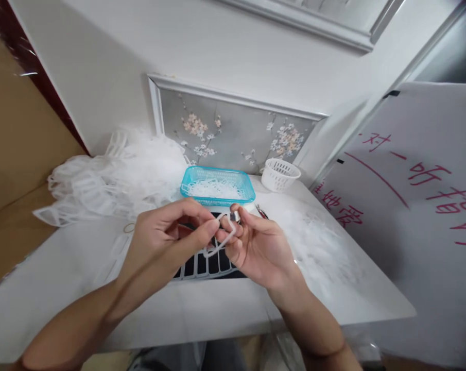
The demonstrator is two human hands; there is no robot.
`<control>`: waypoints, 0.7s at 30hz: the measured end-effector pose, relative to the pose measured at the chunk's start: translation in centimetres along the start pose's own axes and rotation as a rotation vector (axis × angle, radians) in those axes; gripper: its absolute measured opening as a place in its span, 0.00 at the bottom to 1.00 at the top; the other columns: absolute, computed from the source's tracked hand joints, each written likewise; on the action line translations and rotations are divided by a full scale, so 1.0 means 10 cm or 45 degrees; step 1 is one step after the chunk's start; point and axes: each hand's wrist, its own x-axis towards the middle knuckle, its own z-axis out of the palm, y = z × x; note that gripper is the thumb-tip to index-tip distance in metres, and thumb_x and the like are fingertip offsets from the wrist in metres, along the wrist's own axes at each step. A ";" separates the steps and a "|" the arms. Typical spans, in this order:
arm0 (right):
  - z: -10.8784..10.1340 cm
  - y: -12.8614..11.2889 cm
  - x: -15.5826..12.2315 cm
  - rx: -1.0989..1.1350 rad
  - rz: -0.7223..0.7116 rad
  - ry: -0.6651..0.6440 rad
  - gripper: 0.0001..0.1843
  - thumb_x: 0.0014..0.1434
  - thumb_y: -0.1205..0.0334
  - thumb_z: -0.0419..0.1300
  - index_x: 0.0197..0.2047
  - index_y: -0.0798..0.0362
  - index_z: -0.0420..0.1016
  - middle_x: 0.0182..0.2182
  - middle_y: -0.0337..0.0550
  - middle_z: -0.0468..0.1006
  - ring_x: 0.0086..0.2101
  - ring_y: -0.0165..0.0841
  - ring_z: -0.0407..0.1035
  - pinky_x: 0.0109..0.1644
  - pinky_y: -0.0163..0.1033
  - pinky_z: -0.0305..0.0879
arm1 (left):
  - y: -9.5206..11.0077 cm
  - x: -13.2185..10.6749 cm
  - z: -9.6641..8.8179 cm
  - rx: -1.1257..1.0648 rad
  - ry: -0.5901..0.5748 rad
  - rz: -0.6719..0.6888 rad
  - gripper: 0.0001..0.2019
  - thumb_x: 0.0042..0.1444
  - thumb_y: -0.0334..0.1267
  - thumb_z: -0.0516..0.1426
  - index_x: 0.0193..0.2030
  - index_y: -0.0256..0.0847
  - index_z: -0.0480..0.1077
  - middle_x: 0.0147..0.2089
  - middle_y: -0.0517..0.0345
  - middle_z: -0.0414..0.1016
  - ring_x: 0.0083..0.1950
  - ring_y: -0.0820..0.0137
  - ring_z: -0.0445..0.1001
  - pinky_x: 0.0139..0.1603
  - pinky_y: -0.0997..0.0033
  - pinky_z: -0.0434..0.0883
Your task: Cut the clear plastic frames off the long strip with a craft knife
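Both of my hands meet above the white table (178, 304), pinching one small translucent white plastic strip piece (222, 242). My left hand (167, 232) grips its lower left part between thumb and forefinger. My right hand (258, 245) holds its upper end with closed fingertips; a small metal piece (235, 215) shows at those fingertips. Under the hands lies a black tray (205, 265) with white dividers, partly hidden.
A turquoise basket (217, 185) filled with white plastic pieces stands behind the hands. A small white basket (279, 174) sits at the back right. A big heap of white plastic frames (113, 175) fills the left; loose white scraps (313, 242) lie right. A board with red writing (410, 180) leans at right.
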 end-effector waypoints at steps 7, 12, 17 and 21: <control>-0.02 -0.05 -0.01 0.084 0.043 0.027 0.07 0.66 0.60 0.56 0.38 0.52 0.73 0.35 0.39 0.85 0.35 0.28 0.81 0.29 0.23 0.74 | -0.05 0.03 0.01 -0.088 -0.017 -0.101 0.07 0.57 0.39 0.65 0.31 0.40 0.75 0.29 0.62 0.73 0.26 0.75 0.73 0.25 0.77 0.76; -0.01 -0.08 -0.03 0.023 0.005 0.064 0.10 0.67 0.60 0.54 0.37 0.51 0.74 0.35 0.38 0.85 0.33 0.26 0.81 0.28 0.23 0.74 | -0.04 0.03 0.03 -0.102 0.000 -0.144 0.07 0.56 0.38 0.65 0.31 0.39 0.74 0.29 0.61 0.72 0.27 0.75 0.73 0.25 0.76 0.77; -0.04 -0.09 -0.03 -0.043 -0.030 0.068 0.10 0.67 0.58 0.54 0.38 0.51 0.74 0.35 0.37 0.84 0.34 0.26 0.81 0.28 0.23 0.73 | -0.06 0.02 0.04 -0.109 -0.010 -0.140 0.07 0.56 0.37 0.64 0.30 0.39 0.74 0.27 0.61 0.72 0.27 0.75 0.73 0.25 0.77 0.76; -0.07 -0.10 -0.04 -0.138 -0.107 0.086 0.07 0.66 0.59 0.56 0.39 0.50 0.74 0.35 0.36 0.84 0.34 0.25 0.81 0.27 0.22 0.73 | -0.09 0.04 0.04 -0.150 -0.040 -0.190 0.08 0.56 0.39 0.65 0.31 0.39 0.74 0.26 0.61 0.72 0.26 0.74 0.73 0.24 0.77 0.76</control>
